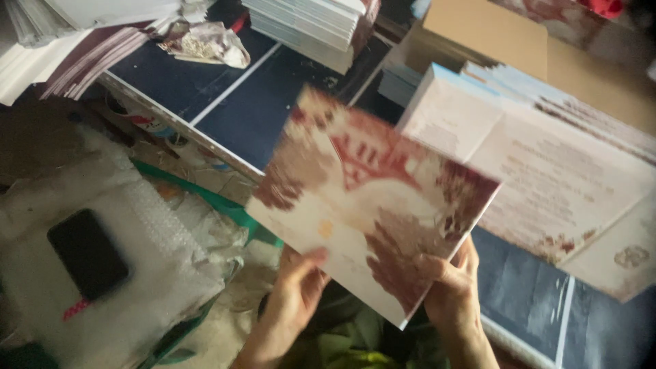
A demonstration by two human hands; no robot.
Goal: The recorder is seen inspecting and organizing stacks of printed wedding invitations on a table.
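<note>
Dark blue tabletop (pixel 225 109) crossed by white lines fills the upper part of the head view, crowded with paper goods. Both hands hold up one large printed card (pixel 372 205), cream with dark red blotchy patterning, tilted above the table's near edge. Left hand (pixel 295 287) has its fingers curled together under the card's lower left edge, thumb pressed on the front face. Right hand (pixel 452 290) grips the lower right corner, fingers closed around the edge. Right of the card lies a tall stack of pale printed sheets (pixel 547 178) with red marks at the margins, and behind it a plain brown cardboard box (pixel 492 31). A pile of thin white-edged booklets (pixel 307 27) sits at the top centre. At left, a black phone (pixel 87 254) rests on white bubble wrap (pixel 137 225), a soft, crinkled bundle below the table edge.
</note>
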